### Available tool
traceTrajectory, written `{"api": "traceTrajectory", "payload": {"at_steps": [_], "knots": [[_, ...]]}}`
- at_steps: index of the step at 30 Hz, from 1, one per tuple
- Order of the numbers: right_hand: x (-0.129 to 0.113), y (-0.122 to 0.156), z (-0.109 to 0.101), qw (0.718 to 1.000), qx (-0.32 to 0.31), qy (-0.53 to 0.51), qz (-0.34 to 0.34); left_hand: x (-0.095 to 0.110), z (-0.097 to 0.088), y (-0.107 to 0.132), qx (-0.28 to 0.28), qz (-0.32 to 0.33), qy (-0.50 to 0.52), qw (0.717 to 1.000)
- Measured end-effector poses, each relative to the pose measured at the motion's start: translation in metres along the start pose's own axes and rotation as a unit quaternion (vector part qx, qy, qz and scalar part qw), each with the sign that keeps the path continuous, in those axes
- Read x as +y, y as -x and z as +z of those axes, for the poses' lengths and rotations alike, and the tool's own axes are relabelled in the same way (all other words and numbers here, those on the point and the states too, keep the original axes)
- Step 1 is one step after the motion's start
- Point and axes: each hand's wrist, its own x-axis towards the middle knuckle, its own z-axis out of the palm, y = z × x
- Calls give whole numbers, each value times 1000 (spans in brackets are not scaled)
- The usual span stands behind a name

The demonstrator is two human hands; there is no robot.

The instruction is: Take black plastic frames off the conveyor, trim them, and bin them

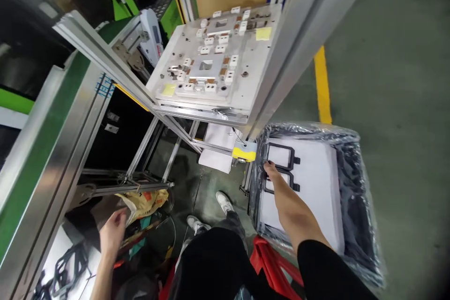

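My right hand (273, 172) down in bin (355, 183), fingers on black frame (281, 182) lying on white sheet (318, 183), grip itself hard to tell. Second black frame (281, 155) just beside, toward 12. Left hand (113, 233) at 8, fingers loosely spread, touching yellow bag (146, 200). Fixture plate (214, 58) up at 12.

Your right hand (272, 171) reaches into the plastic-lined bin (355, 150), but its fingers are too small to tell whether they grip the lower black frame (293, 187), part of which your wrist hides. Your left hand (112, 234) is blurred, so what it touches stays unclear. The black frames at bottom left (66, 267) are cut off by the picture's edge.
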Motion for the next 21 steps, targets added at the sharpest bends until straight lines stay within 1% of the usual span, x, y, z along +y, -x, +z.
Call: {"api": "traceTrajectory", "payload": {"at_steps": [2,5,7,9,11,13,15,16,17,19,20,21], "knots": [[-1,-5,0,997,3,-12,70,37,14,4,-32,41,55,997],[10,-4,-3,985,27,-29,170,94,39,10,-87,122,114,982],[22,4,-10,978,57,-39,199,130,57,20,-121,167,142,968],[31,20,-21,976,91,-43,195,163,73,36,-167,185,184,951],[34,49,-31,977,117,-43,170,195,83,61,-233,186,240,924],[32,89,-36,983,117,-43,136,229,84,92,-314,199,288,883],[27,137,-31,992,77,-38,89,265,79,123,-377,245,292,844],[23,161,-24,997,45,-31,59,283,74,137,-389,271,278,835],[18,184,-15,1000,-1,-11,10,299,69,149,-384,295,257,836],[4,223,8,993,-81,6,-85,326,61,164,-348,325,201,856],[-5,239,21,985,-123,10,-119,334,59,168,-329,332,163,869],[-16,251,33,976,-168,17,-138,340,57,169,-317,331,126,880]]}}
